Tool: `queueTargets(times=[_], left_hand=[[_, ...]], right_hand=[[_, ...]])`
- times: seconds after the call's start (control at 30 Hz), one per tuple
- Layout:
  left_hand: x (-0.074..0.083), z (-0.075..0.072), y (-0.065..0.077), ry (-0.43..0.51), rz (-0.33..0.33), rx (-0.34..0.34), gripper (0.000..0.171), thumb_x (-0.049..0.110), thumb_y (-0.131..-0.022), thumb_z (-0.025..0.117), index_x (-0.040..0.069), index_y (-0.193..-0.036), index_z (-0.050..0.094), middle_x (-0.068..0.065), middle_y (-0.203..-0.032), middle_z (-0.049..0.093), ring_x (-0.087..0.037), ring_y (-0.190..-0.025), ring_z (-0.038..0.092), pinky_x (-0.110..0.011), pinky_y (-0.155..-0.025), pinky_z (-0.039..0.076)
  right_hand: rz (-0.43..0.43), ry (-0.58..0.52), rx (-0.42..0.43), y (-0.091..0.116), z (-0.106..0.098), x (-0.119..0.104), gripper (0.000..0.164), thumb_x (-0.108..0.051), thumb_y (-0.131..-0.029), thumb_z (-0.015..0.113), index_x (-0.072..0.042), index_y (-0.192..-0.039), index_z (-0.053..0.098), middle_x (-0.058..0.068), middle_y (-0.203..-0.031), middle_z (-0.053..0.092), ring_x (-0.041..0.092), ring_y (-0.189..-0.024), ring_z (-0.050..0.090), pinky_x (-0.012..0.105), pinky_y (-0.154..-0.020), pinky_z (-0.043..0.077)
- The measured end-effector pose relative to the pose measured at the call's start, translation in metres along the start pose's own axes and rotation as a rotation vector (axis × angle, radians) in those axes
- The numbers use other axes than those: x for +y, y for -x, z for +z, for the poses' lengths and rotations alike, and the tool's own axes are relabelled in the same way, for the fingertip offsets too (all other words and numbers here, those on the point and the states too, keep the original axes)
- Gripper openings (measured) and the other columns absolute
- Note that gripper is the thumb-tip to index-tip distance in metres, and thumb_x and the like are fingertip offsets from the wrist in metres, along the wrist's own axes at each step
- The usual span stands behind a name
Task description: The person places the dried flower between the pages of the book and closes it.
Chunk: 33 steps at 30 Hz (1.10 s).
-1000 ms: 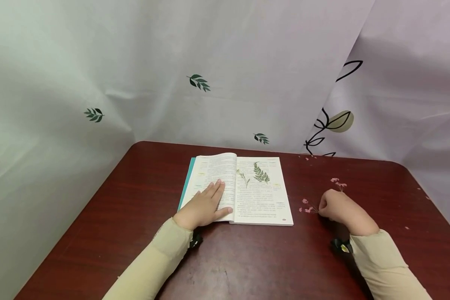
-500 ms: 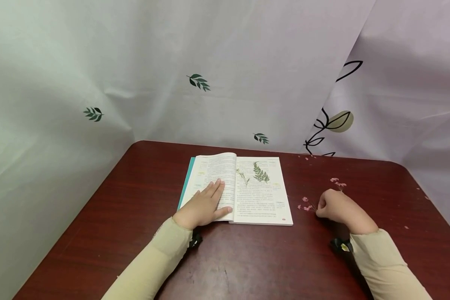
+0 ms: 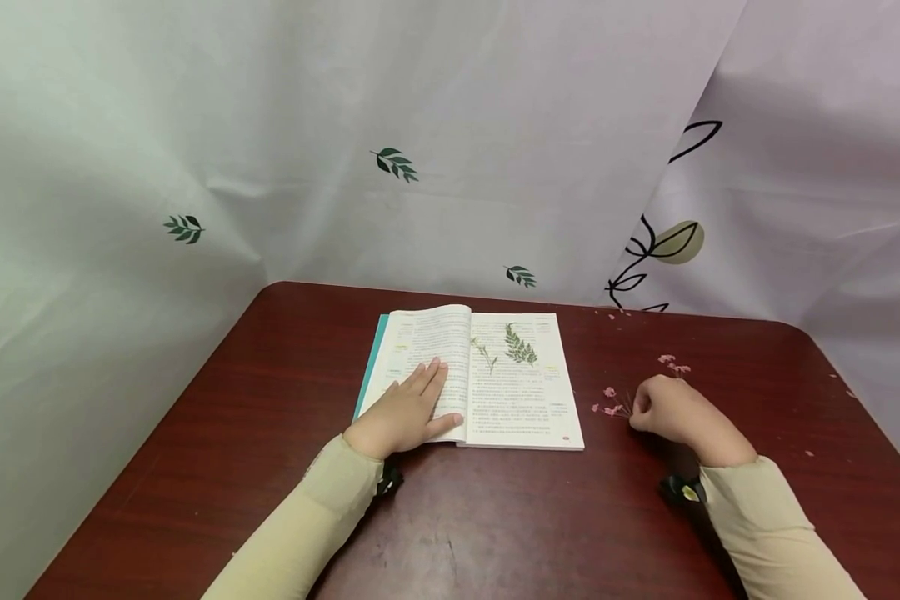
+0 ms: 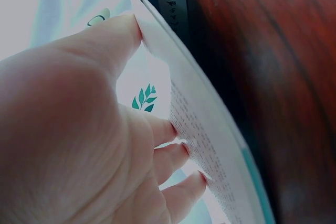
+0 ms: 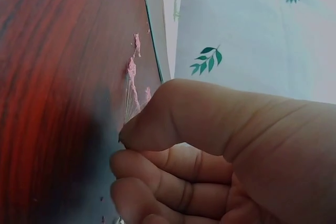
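Note:
An open book [image 3: 521, 408] lies on the dark red table, its left pages bulging up near the spine. My left hand [image 3: 405, 412] rests flat with spread fingers on the left page; the left wrist view shows its fingertips on the printed paper. On the right page lie a green fern-like leaf [image 3: 521, 346] and a thin pale sprig [image 3: 486, 354]. Right of the book, my right hand [image 3: 678, 417] pinches the thin stems of a small pink flower sprig [image 3: 612, 407] between thumb and index finger, blossoms pointing towards the book. The other fingers of that hand are curled.
Another pink flower sprig [image 3: 673, 364] shows just beyond my right hand, partly hidden by it. Small pink petals are scattered at the table's back and right. A pale curtain [image 3: 450, 225] with leaf prints hangs behind the table [image 3: 510, 525].
My right hand has shifted slightly left, and the pink sprig in its fingers has risen a little in the view. My left hand stays on the page.

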<state>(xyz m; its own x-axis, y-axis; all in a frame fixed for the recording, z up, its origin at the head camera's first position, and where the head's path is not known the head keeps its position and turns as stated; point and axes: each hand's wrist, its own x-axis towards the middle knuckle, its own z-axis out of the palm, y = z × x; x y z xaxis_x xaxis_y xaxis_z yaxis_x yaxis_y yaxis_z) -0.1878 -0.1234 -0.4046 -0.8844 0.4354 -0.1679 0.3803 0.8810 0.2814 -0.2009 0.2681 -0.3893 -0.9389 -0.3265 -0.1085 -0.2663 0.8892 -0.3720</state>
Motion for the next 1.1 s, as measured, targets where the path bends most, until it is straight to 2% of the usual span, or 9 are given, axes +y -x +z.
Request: queueTargets(times=[0.2,0.5,0.73,1.1], left_hand=[[0.0001,-0.0006,-0.0003,0.004,0.005,0.003,0.082,0.053,-0.104,0.049,0.000,-0.160,0.022,-0.016,-0.167,0.018,-0.033,-0.154,0.017,-0.060,-0.117,0.027],[-0.0003,-0.0008,-0.0007,0.000,0.013,0.010,0.082,0.052,-0.104,0.050,-0.001,-0.160,0.023,-0.017,-0.167,0.019,-0.034,-0.154,0.017,-0.061,-0.116,0.028],[-0.0007,-0.0012,-0.0018,0.002,0.008,0.013,0.082,0.052,-0.104,0.050,-0.001,-0.160,0.023,-0.017,-0.167,0.018,-0.034,-0.154,0.017,-0.061,-0.117,0.026],[-0.0007,-0.0007,-0.0008,0.009,0.005,0.007,0.082,0.052,-0.104,0.050,-0.001,-0.160,0.022,-0.017,-0.167,0.018,-0.034,-0.154,0.017,-0.060,-0.117,0.026]], right_hand=[[0.003,-0.014,0.014,0.0000,-0.0008,0.0000,0.018,-0.004,-0.079,0.067,-0.011,-0.065,0.058,-0.004,-0.060,0.051,0.014,-0.056,0.046,0.031,-0.056,0.038],[0.035,-0.008,0.011,-0.0005,-0.0011,-0.0041,0.013,-0.007,-0.078,0.073,-0.007,-0.072,0.062,-0.001,-0.067,0.057,0.015,-0.059,0.050,0.033,-0.057,0.043],[0.044,0.014,0.009,-0.0019,-0.0004,-0.0051,0.012,-0.001,-0.075,0.065,-0.008,-0.065,0.064,-0.003,-0.061,0.055,0.014,-0.056,0.049,0.031,-0.055,0.041],[-0.010,0.035,0.024,-0.0007,0.0039,-0.0015,0.012,-0.004,-0.072,0.066,-0.010,-0.063,0.061,-0.006,-0.061,0.054,0.012,-0.055,0.047,0.031,-0.054,0.040]])
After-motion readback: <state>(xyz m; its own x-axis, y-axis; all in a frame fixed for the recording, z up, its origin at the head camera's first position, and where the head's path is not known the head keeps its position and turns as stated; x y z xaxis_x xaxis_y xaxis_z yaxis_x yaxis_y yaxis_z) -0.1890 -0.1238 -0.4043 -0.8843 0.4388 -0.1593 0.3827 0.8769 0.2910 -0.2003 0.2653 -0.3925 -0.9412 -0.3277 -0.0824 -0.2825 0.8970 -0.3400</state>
